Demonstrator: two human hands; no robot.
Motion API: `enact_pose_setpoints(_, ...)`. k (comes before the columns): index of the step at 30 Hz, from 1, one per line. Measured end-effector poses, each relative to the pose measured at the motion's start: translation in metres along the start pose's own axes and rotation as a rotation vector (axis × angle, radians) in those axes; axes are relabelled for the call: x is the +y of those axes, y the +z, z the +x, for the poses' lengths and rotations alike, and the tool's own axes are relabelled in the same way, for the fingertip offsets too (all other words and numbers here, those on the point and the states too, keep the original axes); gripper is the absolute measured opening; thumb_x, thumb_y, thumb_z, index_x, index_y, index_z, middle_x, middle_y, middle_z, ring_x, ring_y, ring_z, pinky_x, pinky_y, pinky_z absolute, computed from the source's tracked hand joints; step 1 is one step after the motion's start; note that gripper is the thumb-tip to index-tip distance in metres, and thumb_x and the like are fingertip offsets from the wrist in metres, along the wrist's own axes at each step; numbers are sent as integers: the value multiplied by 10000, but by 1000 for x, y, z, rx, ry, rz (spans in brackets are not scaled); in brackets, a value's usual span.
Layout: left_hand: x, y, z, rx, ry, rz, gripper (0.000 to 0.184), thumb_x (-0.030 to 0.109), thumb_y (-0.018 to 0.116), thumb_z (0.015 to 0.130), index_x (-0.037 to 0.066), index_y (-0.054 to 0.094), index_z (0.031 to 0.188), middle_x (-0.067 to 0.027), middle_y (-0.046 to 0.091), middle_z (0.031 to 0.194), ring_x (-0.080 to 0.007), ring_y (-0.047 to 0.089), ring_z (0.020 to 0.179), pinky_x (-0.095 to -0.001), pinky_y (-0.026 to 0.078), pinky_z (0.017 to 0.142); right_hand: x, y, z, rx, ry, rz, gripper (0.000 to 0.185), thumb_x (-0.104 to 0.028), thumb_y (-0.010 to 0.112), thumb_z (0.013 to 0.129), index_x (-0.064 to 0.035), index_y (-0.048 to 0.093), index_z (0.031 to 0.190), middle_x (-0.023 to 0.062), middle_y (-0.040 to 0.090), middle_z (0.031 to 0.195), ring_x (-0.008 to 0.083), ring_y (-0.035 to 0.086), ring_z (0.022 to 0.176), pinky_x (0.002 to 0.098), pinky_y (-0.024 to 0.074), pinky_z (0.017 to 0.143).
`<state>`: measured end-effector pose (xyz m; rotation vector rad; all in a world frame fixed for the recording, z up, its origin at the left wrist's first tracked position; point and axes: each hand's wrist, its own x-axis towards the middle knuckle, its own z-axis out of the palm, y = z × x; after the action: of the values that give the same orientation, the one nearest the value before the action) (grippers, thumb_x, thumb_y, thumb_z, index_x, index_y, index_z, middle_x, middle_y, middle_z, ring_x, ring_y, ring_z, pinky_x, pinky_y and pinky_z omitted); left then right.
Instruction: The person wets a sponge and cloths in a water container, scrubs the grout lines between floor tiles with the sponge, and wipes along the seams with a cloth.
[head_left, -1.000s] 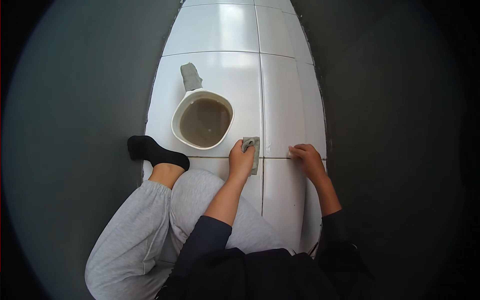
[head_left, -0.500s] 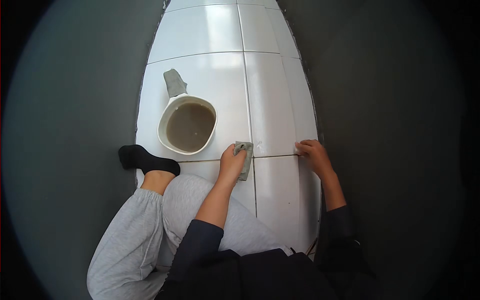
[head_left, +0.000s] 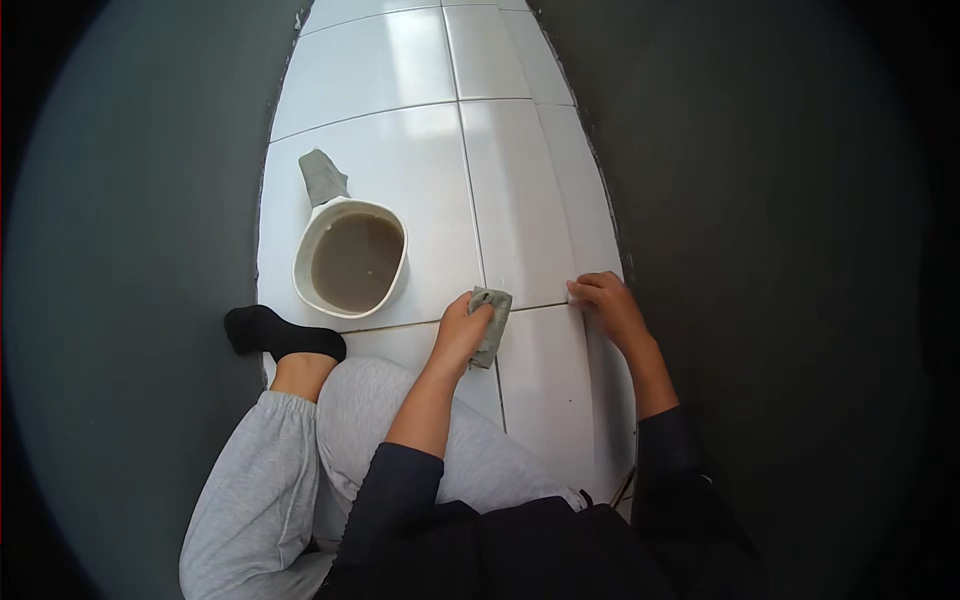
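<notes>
My left hand (head_left: 463, 333) is closed round a folded grey-green cloth (head_left: 489, 345), held over a seam between white floor tiles (head_left: 540, 360). To its right, my right hand (head_left: 612, 308) has its fingers curled and pinched at the cross seam, near the dark right edge. Something small and whitish shows at its fingertips, too small to name. Ahead on the left stands a white handled pot (head_left: 300, 262) holding murky brown water (head_left: 357, 263). A second grey cloth (head_left: 323, 178) lies over the pot's handle.
Dark grey surfaces border the tile strip on the left (head_left: 140, 230) and right (head_left: 760, 250). My black-socked foot (head_left: 285, 335) rests close to the pot, below it. My leg in light grey trousers (head_left: 255, 480) is folded on the left.
The view has shifted, so the pot and tiles appear further left. Against the tiles, the cloth in my left hand has moved slightly right, onto the seam. The right hand keeps its pinch.
</notes>
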<state>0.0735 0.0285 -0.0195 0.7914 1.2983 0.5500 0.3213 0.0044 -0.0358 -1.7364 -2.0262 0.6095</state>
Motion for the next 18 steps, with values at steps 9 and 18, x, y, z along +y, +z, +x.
enact_pose_setpoints(9, 7, -8, -10, 74, 16, -8, 207, 96, 473, 818, 15, 586, 971, -34, 603, 818, -106, 549, 719, -260, 445, 660, -1, -4, 5, -65, -35, -51, 293, -16, 600, 775, -117, 675, 1040, 61, 650, 1015, 238, 573, 932, 332, 497, 811)
enact_pose_setpoints(18, 7, 1, -8, 77, 30, -7, 193, 90, 472, 818, 19, 588, 955, -32, 607, 809, -102, 548, 699, -256, 443, 646, -37, 33, 23, 0, -208, -58, 272, -54, 568, 809, -125, 671, 1051, 58, 647, 1028, 235, 571, 957, 325, 496, 824)
